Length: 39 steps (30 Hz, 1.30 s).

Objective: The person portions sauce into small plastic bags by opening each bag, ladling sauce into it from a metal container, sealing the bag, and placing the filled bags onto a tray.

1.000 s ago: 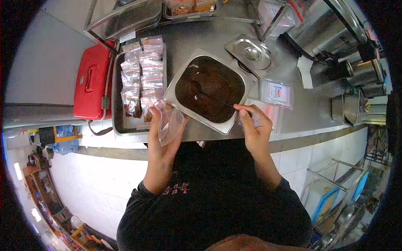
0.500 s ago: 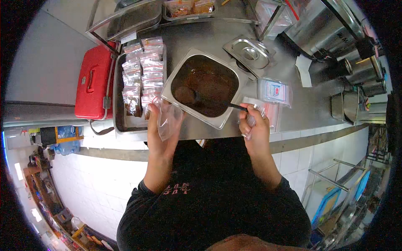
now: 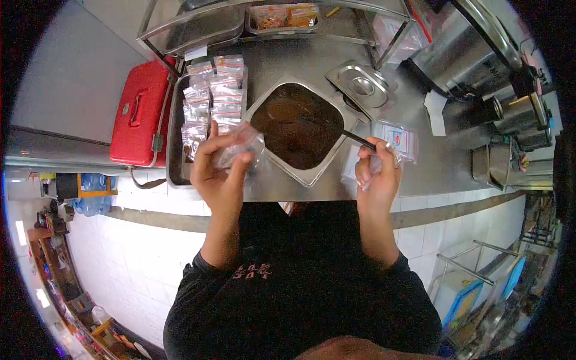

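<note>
Steel desk [image 3: 270, 63], near edge: my left grip [image 3: 217, 171] held a clear bag [image 3: 247, 146], my right grip [image 3: 380, 171] a ladle handle [image 3: 358, 139]; scooping step, I judged, next wanting steadiness.

The steel desk [image 3: 447, 159] bears a metal tray [image 3: 176, 167], a squarish steel pan [image 3: 308, 177] and a clear plastic packet [image 3: 396, 135].

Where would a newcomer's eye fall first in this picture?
Probably on the bright red case at the left. Next, the metal pan with dark contents stands out in the middle, beyond the left hand holding a clear bag and the right hand holding a black handle. Left of the pan, small bags lie in rows in a tray.
</note>
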Available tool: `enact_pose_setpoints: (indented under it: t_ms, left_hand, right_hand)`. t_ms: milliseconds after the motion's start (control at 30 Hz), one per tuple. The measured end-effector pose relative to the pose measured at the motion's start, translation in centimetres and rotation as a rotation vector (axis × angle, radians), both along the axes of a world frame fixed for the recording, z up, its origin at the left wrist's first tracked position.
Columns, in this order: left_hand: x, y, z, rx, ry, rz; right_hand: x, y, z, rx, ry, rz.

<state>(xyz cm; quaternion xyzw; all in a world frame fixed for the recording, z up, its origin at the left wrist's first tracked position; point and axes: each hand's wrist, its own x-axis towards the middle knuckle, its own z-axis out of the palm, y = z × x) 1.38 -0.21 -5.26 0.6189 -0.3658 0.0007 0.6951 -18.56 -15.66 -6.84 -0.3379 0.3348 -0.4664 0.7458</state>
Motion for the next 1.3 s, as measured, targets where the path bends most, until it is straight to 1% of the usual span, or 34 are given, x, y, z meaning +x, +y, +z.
enact_pose_setpoints:
  t_ms: [33,67,100,167,233,267,333,367,400,467,500,533,600,633,700,733,767,833,867,900,967,1033,1100,1233,1300]
  left_hand:
    - [0.4,-0.3,0.0,0.116,-0.127,0.061]
    - [0.9,-1.0,-0.2,0.126,-0.269,0.104]
    - [1.1,-1.5,-0.1,0.121,-0.267,0.11]
    - [1.2,-2.4,0.2,0.227,-0.392,0.155]
    - [1.3,-3.5,0.1,0.214,-0.374,0.164]
    - [1.2,-4.0,0.2,0.221,-0.321,0.129]
    - [1.0,-4.6,0.1,0.232,-0.23,0.051]
    - [0.7,-4.9,0.4,0.226,-0.229,0.056]
    - [0.4,-5.2,0.7,0.208,-0.175,0.059]
    - [0.4,-5.8,0.5,0.172,-0.096,0.043]
    - [0.2,-5.8,0.9,0.168,-0.095,0.05]
    - [0.0,-5.8,1.6,0.174,-0.098,0.077]
    - [0.0,-5.8,1.9,0.18,-0.097,0.113]
    - [0.2,-5.8,1.8,0.16,-0.103,0.108]
    - [0.6,-5.9,1.6,0.137,-0.109,0.11]
    - [0.7,-6.0,1.5,0.105,-0.06,0.072]
    - [0.8,-6.1,1.4,0.072,-0.013,0.031]
    - [0.7,-6.4,1.4,0.034,0.032,0.017]
    - [0.7,-6.4,1.4,-0.001,0.079,-0.002]
    - [0.8,-6.5,1.4,-0.003,0.078,0.0]
    - [0.8,-6.5,1.3,-0.014,0.159,-0.055]
    - [0.8,-6.4,1.6,-0.02,0.176,-0.058]
    - [0.8,-6.4,1.7,-0.026,0.191,-0.061]
    - [0.7,-6.3,1.6,-0.001,0.167,-0.031]
    - [0.7,-6.4,1.5,-0.005,0.176,-0.038]
  right_hand:
    - [-0.1,-0.2,0.0,-0.018,0.008,-0.023]
    - [-0.1,-0.4,0.2,-0.025,0.008,-0.017]
    - [-0.2,-0.6,0.5,-0.04,-0.001,-0.042]
    - [-0.4,-0.9,1.6,-0.057,-0.004,-0.064]
    - [-0.5,-1.2,3.2,-0.14,-0.06,-0.087]
    - [-0.7,-1.8,3.2,-0.185,-0.118,-0.069]
    - [-0.3,-1.5,5.3,-0.239,-0.102,-0.085]
    - [-0.1,-1.4,6.3,-0.285,-0.087,-0.107]
    - [-0.2,-1.6,6.7,-0.329,-0.121,-0.064]
    - [-0.2,-1.5,7.3,-0.39,-0.117,-0.055]
    - [-0.1,-1.4,7.5,-0.445,-0.113,-0.05]
    - [-0.1,-1.3,7.6,-0.448,-0.114,-0.042]
    - [-0.1,-0.9,7.8,-0.539,-0.029,-0.066]
    - [-0.1,-0.9,7.6,-0.541,-0.03,-0.057]
    - [-0.1,-0.8,7.0,-0.721,0.006,-0.093]
    - [-0.3,-0.5,7.1,-0.754,0.069,-0.101]
    - [-0.5,-0.5,7.1,-0.756,0.065,-0.096]
    - [-0.9,-0.7,7.1,-0.976,0.114,-0.02]
    - [-1.3,-0.5,7.3,-1.031,0.181,-0.015]
    - [-1.6,-0.5,7.1,-1.033,0.179,-0.014]
    - [-2.4,-1.0,6.6,-1.365,0.285,0.0]
    - [-2.9,-1.4,7.4,-1.523,0.374,0.051]
    - [-2.7,-0.9,8.6,-1.775,0.563,0.142]
    - [-2.9,-1.3,6.7,-1.685,0.497,0.176]
    - [-3.0,-1.7,5.5,-1.606,0.427,0.096]
